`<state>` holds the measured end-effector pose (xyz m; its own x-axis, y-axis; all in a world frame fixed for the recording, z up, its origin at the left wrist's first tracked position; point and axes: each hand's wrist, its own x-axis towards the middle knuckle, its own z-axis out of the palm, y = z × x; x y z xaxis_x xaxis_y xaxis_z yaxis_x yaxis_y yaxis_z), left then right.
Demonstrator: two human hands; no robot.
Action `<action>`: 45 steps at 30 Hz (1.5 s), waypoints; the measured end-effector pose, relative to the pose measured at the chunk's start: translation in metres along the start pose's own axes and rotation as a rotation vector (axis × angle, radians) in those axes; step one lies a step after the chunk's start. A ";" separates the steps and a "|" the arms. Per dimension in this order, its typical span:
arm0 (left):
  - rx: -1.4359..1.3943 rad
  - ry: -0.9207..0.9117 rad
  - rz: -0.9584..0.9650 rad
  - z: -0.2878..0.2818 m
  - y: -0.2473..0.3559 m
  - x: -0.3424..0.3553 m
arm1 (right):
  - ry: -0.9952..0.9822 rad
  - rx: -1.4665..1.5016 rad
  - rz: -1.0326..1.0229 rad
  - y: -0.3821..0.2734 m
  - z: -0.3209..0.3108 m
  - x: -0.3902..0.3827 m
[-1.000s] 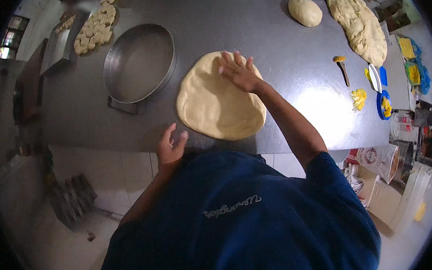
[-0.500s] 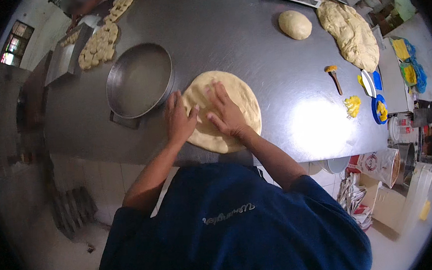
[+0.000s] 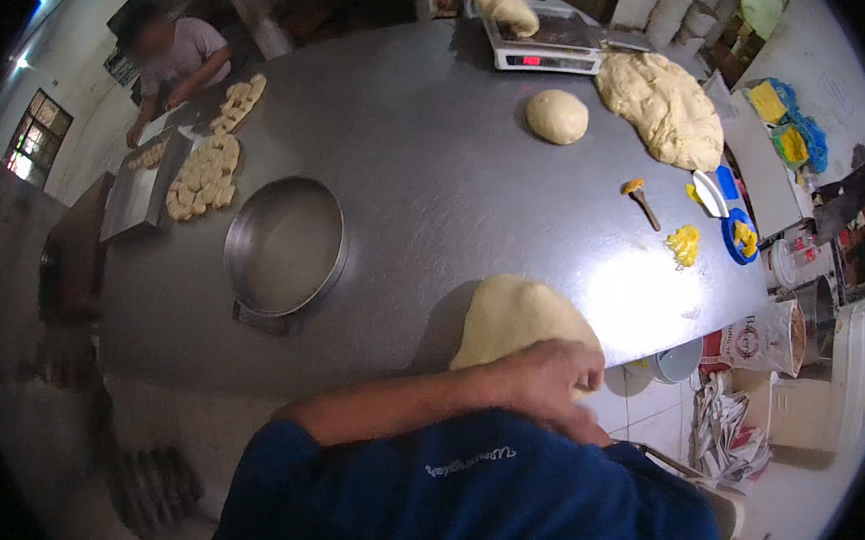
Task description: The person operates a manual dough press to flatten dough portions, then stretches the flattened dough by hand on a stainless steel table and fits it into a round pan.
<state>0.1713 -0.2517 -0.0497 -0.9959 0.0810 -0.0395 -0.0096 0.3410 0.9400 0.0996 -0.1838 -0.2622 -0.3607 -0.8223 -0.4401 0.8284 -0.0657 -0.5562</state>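
Observation:
A flattened pale dough round (image 3: 511, 315) is at the table's front edge, its near side raised and folded toward my body. My left arm reaches across my front to the right. My left hand (image 3: 545, 374) is closed on the near right edge of the dough, slightly smeared by motion. Just below it, my right hand (image 3: 579, 422) lies close against the left one; its fingers are mostly hidden and blurred. A round metal pan (image 3: 290, 245) stands on the table, left of the dough and apart from it.
A dough ball (image 3: 557, 117), a large dough mass (image 3: 657, 109) and a scale (image 3: 548, 59) are at the far right. Nearer sit a brush (image 3: 641, 203), yellow fat (image 3: 684, 245) and a blue-rimmed container (image 3: 739, 236). Dough pieces (image 3: 203, 178) and a rectangular tray (image 3: 146, 195) are left, by a co-worker (image 3: 187, 51).
My hands went from lying flat on the dough round to its right near edge. The dough has shifted right and been lifted partly off the table. The view tilted up, showing co-workers.

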 end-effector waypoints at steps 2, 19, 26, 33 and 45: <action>0.182 0.148 0.041 0.002 -0.023 -0.013 | -0.013 -0.027 -0.061 -0.017 -0.008 -0.008; 0.210 1.412 -0.725 -0.130 -0.282 -0.413 | 0.045 -0.475 -0.477 -0.029 0.053 0.005; 0.251 1.329 -0.752 -0.128 -0.291 -0.408 | -0.106 -1.962 -1.595 0.001 0.191 0.082; 0.340 1.417 -0.455 -0.154 -0.298 -0.412 | -0.861 -2.397 -0.860 0.175 0.293 0.116; 0.205 1.271 -0.290 -0.182 -0.328 -0.377 | -0.781 -2.636 -0.817 0.213 0.297 0.171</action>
<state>0.5338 -0.5643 -0.2812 -0.3505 -0.9104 0.2198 -0.3343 0.3408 0.8787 0.3413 -0.5062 -0.2466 0.3441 -0.9309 -0.1225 -0.9231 -0.3593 0.1372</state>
